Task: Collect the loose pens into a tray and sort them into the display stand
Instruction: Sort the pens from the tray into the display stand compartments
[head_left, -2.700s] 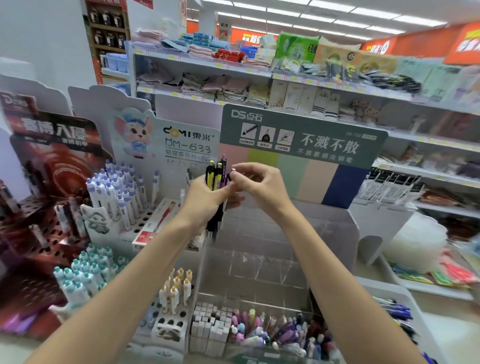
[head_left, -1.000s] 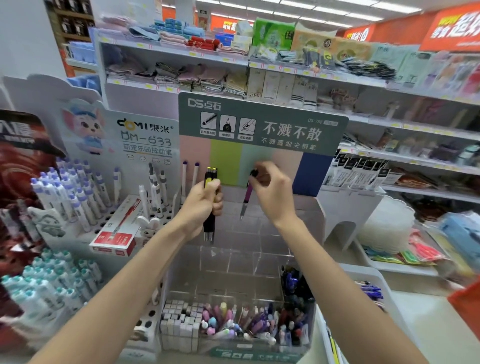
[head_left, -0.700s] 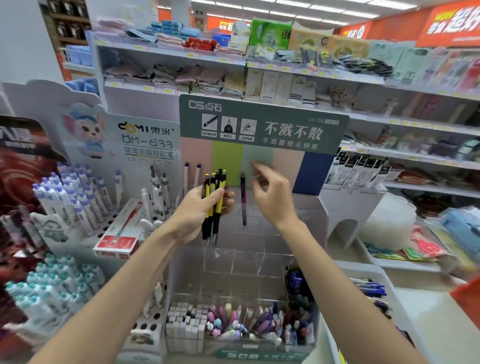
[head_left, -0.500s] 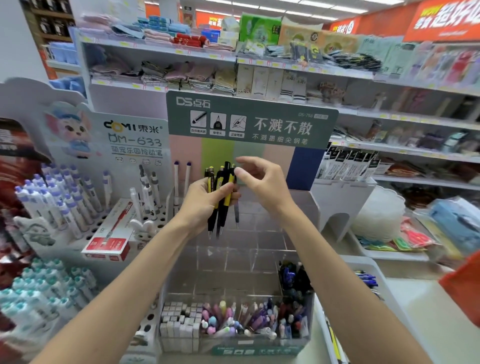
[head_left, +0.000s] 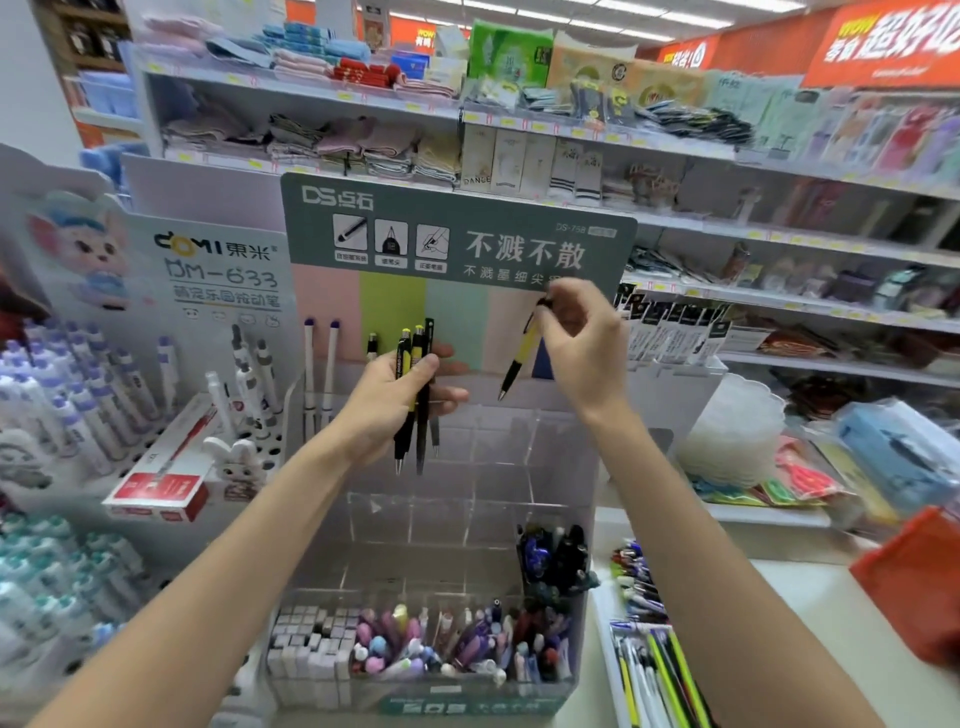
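While mixed pens (head_left: 415, 649) fill the display stand's (head_left: 498, 467) near row, left hand (head_left: 379, 410) grips a pen bundle (head_left: 422, 436) above its middle cells; right hand (head_left: 587, 348) pinches one yellow pen (head_left: 524, 345) by its top, tip down, right of the bundle.

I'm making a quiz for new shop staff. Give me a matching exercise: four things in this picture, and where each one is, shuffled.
Things
1. pen bundle
2. single yellow pen
3. red box
4. mixed loose pens

Places
A. front row of the clear stand
B. gripped in the left hand
C. pinched by the right hand
D. lying on the perforated stand

Pairs: 1-B, 2-C, 3-D, 4-A
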